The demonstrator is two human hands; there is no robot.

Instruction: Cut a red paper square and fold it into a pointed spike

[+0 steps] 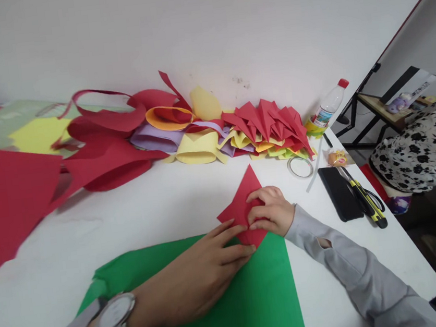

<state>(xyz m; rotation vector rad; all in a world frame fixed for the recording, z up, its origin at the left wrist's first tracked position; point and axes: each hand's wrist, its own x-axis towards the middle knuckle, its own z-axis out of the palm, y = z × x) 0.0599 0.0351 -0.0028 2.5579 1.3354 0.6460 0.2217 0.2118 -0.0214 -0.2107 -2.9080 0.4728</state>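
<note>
A small folded piece of red paper [235, 206], with pointed corners, lies on the white table at the far edge of a green sheet [260, 295]. My left hand [202, 270], a watch [115, 314] on its wrist, lies across the lower left of the red paper with its fingers stretched out and spread. From the right, my right hand [271, 212] has its fingers bent and its fingertips pressed together on the paper's middle. The two hands' fingertips are close to each other. Part of the red paper is hidden under the fingers.
Behind stand pleated red paper folds [272, 120], a cream paper loop [200, 147] and large red sheets [12, 192]. To the right are a tape ring [300, 166], a phone [341, 193], a yellow-black cutter [369, 206] and a bottle [331, 102]. A person in patterned clothing [424, 145] sits beyond the table edge.
</note>
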